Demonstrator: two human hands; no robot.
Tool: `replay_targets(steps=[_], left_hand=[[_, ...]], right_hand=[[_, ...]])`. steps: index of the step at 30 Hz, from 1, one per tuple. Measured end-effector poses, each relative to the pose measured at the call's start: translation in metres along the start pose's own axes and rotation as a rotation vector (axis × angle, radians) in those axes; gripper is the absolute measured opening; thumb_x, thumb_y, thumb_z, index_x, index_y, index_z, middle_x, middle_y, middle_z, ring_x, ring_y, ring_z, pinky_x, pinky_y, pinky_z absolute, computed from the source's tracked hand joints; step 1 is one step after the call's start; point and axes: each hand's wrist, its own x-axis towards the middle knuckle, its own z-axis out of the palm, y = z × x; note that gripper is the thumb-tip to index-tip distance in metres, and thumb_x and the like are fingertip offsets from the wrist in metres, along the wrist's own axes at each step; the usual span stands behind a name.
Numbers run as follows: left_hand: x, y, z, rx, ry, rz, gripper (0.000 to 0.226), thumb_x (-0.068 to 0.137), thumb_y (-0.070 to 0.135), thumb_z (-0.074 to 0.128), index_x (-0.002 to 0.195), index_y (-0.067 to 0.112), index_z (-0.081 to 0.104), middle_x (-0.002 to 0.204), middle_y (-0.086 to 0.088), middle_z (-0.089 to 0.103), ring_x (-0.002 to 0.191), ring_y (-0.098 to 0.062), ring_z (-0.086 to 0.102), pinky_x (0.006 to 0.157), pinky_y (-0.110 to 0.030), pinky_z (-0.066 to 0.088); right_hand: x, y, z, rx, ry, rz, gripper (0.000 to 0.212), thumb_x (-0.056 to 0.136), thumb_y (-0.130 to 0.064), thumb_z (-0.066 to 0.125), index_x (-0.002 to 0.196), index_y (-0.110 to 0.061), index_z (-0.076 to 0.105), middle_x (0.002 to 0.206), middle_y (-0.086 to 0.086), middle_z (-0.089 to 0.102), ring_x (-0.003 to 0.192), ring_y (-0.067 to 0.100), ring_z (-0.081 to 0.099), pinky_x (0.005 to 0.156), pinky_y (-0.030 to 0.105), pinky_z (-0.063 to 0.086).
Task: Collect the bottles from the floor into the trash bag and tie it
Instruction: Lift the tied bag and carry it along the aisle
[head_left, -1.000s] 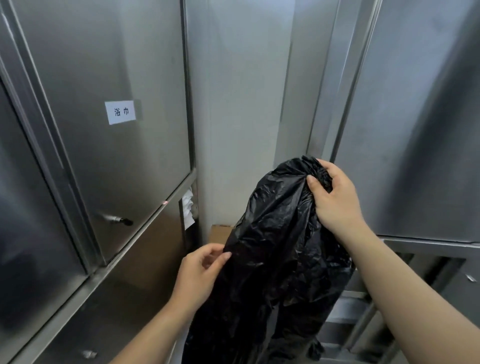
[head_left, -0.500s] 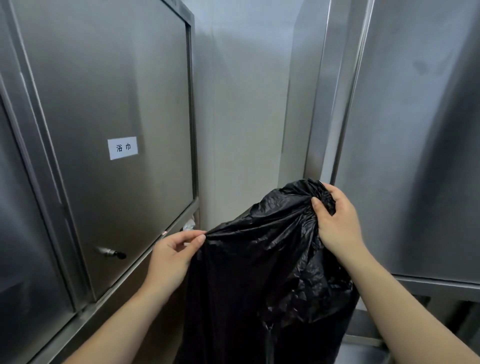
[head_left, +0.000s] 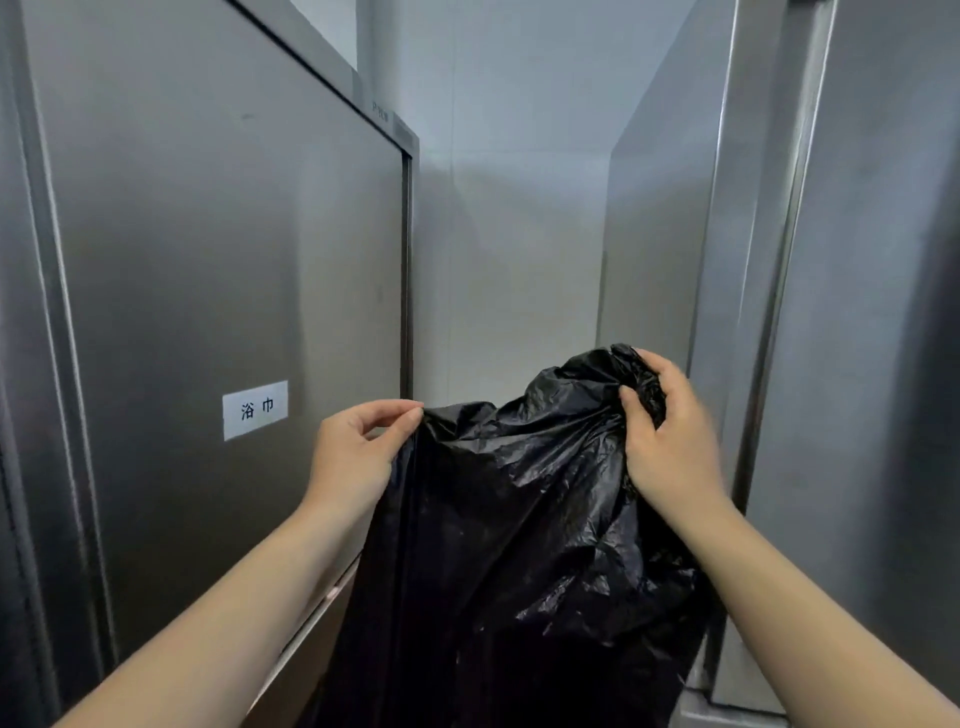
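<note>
A black plastic trash bag (head_left: 519, 545) hangs in front of me, filling the lower middle of the view. My left hand (head_left: 358, 452) pinches the bag's top edge at its left corner between thumb and fingers. My right hand (head_left: 670, 441) is closed around a bunched wad of the bag's top at the right, held a little higher. The top edge is stretched between the two hands. No bottles and no floor are in view; whatever is inside the bag is hidden.
A stainless steel cabinet door (head_left: 208, 260) with a small white label (head_left: 255, 409) stands close on the left. Steel panels (head_left: 857, 312) close in on the right. A pale wall (head_left: 509, 234) fills the narrow gap straight ahead.
My left hand went from touching the bag's side to pinching its top edge and pulling it left and up. The bag's top spread out. My view tilted upward.
</note>
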Motion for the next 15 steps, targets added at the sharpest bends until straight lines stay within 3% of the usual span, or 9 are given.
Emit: replay_targets(steps=[3,6,10,12,15], left_hand=[[0.041,0.000,0.007,-0.014,-0.012,0.037,0.005,0.081,0.023,0.070,0.080,0.028,0.072,0.084,0.005,0.073,0.078,-0.005,0.066,0.072,-0.017,0.047],[0.085,0.001,0.012,-0.037,-0.018,0.084,0.007,0.080,0.024,0.070,0.077,0.030,0.071,0.082,0.006,0.073,0.072,0.002,0.065,0.069,-0.012,0.046],[0.137,-0.007,0.024,-0.070,-0.053,0.098,0.005,0.080,0.024,0.071,0.083,0.024,0.074,0.083,0.002,0.074,0.084,-0.012,0.067,0.084,-0.028,0.050],[0.159,-0.014,0.033,-0.081,-0.071,0.115,0.003,0.080,0.025,0.071,0.079,0.027,0.073,0.081,0.004,0.073,0.080,-0.010,0.066,0.084,-0.028,0.051],[0.190,-0.029,0.047,-0.113,-0.076,0.124,0.009,0.078,0.025,0.072,0.072,0.031,0.072,0.080,0.005,0.072,0.077,-0.009,0.064,0.085,-0.032,0.050]], right_hand=[[0.027,0.003,0.023,0.020,0.043,-0.017,0.036,0.096,-0.021,0.049,0.131,-0.023,0.047,0.130,-0.007,0.054,0.122,0.010,0.047,0.104,0.030,0.038],[0.057,0.003,0.046,0.040,0.088,-0.045,0.035,0.096,-0.018,0.050,0.130,-0.023,0.048,0.123,-0.011,0.055,0.118,0.008,0.049,0.095,0.017,0.036],[0.089,0.007,0.076,0.045,0.100,-0.078,0.033,0.096,-0.017,0.049,0.128,-0.026,0.048,0.121,-0.012,0.055,0.113,0.003,0.049,0.092,0.007,0.035],[0.101,0.011,0.089,0.040,0.108,-0.110,0.033,0.095,-0.014,0.049,0.125,-0.027,0.049,0.117,-0.014,0.054,0.109,-0.001,0.048,0.086,-0.002,0.032],[0.118,0.023,0.106,0.018,0.130,-0.151,0.034,0.094,-0.008,0.050,0.124,-0.023,0.052,0.115,-0.012,0.056,0.105,-0.002,0.049,0.087,-0.003,0.032]])
